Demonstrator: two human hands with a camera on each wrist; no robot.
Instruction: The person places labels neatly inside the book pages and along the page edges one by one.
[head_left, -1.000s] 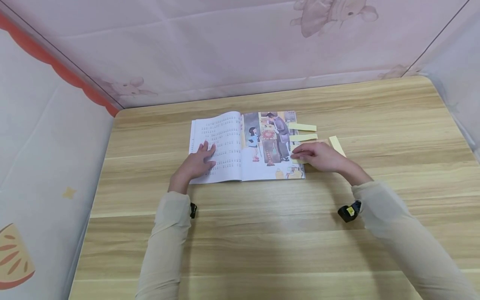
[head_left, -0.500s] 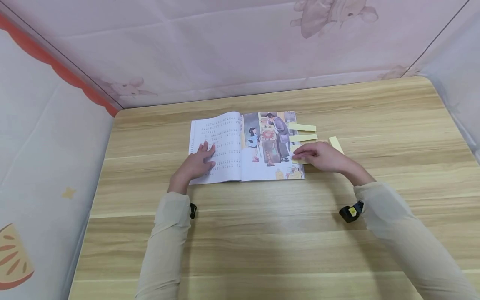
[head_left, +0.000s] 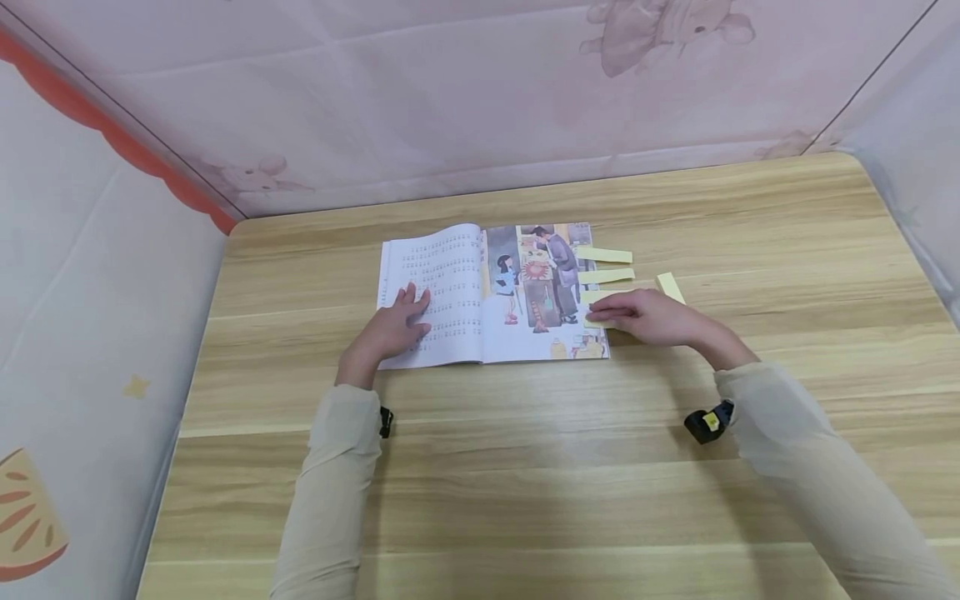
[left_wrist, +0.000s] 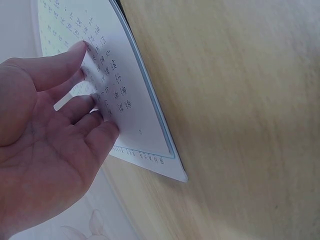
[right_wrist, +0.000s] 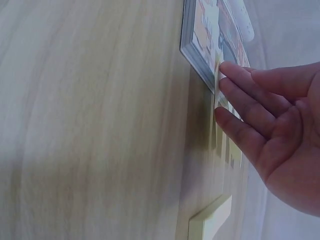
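Observation:
An open book (head_left: pixel 442 258) lies on the table, text on its left page and a coloured picture on its right page. My left hand (head_left: pixel 390 329) rests on the left page with its fingers spread; in the left wrist view the fingertips (left_wrist: pixel 109 131) touch the paper. Pale yellow sticky strips (head_left: pixel 606 275) stick out past the right page's edge, one below another. My right hand (head_left: pixel 652 317) lies over the lowest strip, its fingers nearly straight. In the right wrist view these fingertips (right_wrist: pixel 225 85) touch a strip at the page edge, and the thumb pinches nothing.
A small pad of yellow sticky notes (head_left: pixel 670 287) lies on the wooden table (head_left: pixel 525 483) just beyond my right hand. A pink printed cloth wall (head_left: pixel 450 100) rises behind the table's far edge.
My right hand has drawn slightly to the right and toward me, and more of the third strip shows above it. The left hand and the book stay in place.

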